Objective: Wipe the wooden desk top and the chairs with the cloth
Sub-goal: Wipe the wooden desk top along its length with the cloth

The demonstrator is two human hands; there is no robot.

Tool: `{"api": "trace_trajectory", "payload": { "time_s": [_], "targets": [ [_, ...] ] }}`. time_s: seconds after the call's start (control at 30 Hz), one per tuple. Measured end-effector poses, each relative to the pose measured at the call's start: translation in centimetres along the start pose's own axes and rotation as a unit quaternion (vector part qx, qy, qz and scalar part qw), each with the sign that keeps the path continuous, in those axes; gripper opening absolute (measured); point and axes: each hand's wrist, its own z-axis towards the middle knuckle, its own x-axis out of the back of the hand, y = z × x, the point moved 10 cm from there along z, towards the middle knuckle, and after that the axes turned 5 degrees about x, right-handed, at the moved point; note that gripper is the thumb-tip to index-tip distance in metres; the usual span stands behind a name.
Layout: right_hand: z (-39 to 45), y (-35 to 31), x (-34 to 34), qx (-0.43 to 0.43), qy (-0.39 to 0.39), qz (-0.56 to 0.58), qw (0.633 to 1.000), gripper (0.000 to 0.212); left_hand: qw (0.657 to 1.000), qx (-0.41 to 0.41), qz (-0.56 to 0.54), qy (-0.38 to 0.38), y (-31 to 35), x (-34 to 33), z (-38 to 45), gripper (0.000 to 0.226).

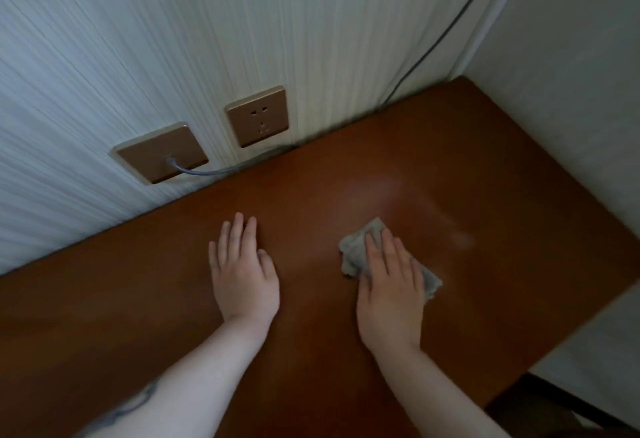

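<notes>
I am wiping the reddish-brown wooden desk top [311, 195], with the chairs not yet reached.

My right hand [389, 292] is pressing flat, fingers spread, on the crumpled grey cloth [356, 250] at centre right of the frame, pinning rather than gripping it. My left hand [242, 275] is resting open and empty at centre. I am judging the desk part-wiped: a faint smear is showing above the cloth. No chair is clearly in view.

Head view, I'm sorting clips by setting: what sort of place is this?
Probably a bedroom or hotel room corner: a wooden desk against a wallpapered wall with two sockets, one with a cable plugged in.
</notes>
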Motion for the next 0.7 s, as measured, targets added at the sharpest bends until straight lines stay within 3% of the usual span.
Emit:
{"api": "trace_trajectory", "payload": {
  "time_s": [0.07, 0.17, 0.23, 0.33, 0.43, 0.47, 0.6, 0.63, 0.7],
  "targets": [
    [-2.4, -3.2, -0.8, 0.081, -0.028, 0.021, 0.996, 0.054, 0.999, -0.027, -0.006, -0.017, 2.2, -1.2, -0.9, 0.047],
    [-1.8, -5.9, -1.9, 0.240, -0.121, 0.048, 0.962, 0.053, 0.998, -0.046, 0.005, -0.031, 3.3, -2.1, -1.3, 0.046],
    [1.3, -1.8, -1.0, 0.203, -0.099, 0.048, 0.973, 0.053, 0.998, -0.044, 0.019, -0.038, 3.3, -2.3, -1.2, 0.047],
    [1.5, 9.0, 2.1, -0.029, 0.003, -0.001, 1.000, 0.051, 0.998, -0.045, 0.032, -0.036, 3.5, -2.2, -1.3, 0.047],
    [-4.0, 10.6, 3.5, -0.156, 0.053, -0.032, 0.986, 0.056, 1.000, 0.003, -0.018, -0.005, 4.4, -1.6, -2.4, 0.048],
    [-5.1, 8.6, 3.1, -0.135, 0.055, -0.027, 0.989, 0.056, 0.999, 0.012, -0.035, -0.003, 5.4, -1.9, -3.2, 0.048],
    [-4.3, 1.3, 0.8, 0.105, -0.022, -0.014, 0.994, 0.057, 0.996, -0.042, -0.068, -0.038, 10.9, -4.6, -6.2, 0.045],
    [-3.0, 3.0, 1.3, 0.112, -0.023, -0.019, 0.993, 0.056, 0.995, -0.057, -0.054, -0.054, 11.8, -5.2, -6.4, 0.044],
    [-1.3, 9.6, 2.9, 0.029, -0.003, -0.015, 0.999, 0.056, 0.993, -0.086, -0.001, -0.084, 12.8, -6.3, -6.4, 0.046]
  ]
}}
